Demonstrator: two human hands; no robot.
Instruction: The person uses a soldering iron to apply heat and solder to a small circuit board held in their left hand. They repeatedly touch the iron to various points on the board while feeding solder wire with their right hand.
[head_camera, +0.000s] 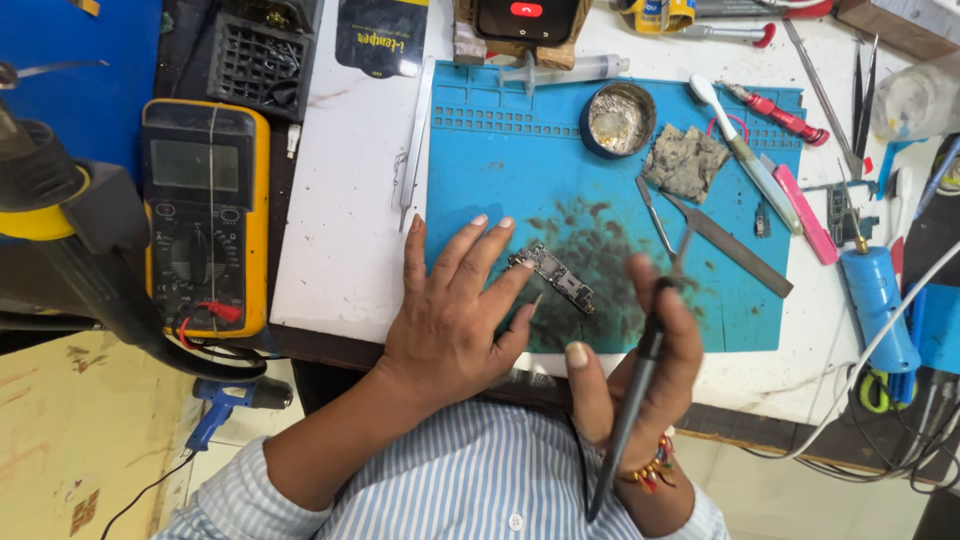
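Presently, observations as follows:

Left hand: the left hand lies palm down with fingers spread on the near left part of the blue work mat; it grips nothing, and its fingertips touch the left end of the small circuit board.

Right hand: the right hand is closed round a black soldering iron, held upright at the near edge of the mat; its tip is blurred, just right of the board.

Circuit board: narrow, lying flat and slantwise on the stained middle of the mat, towards the near edge.

Mat, far edge: a round tin and a clear syringe.

Mat, right half: a grey soiled pad beside the tin; a flat metal blade lying slantwise; a pink tool and a white-handled brush near the right edge.

Counter, left of mat: metal tweezers on the white surface; a yellow multimeter well apart at the left edge.

Counter, right edge: a blue cylindrical tool with white cabling.

Counter, far edge: a phone, partly cut off.

Person: striped shirt sleeves; beaded bracelet on the right wrist.
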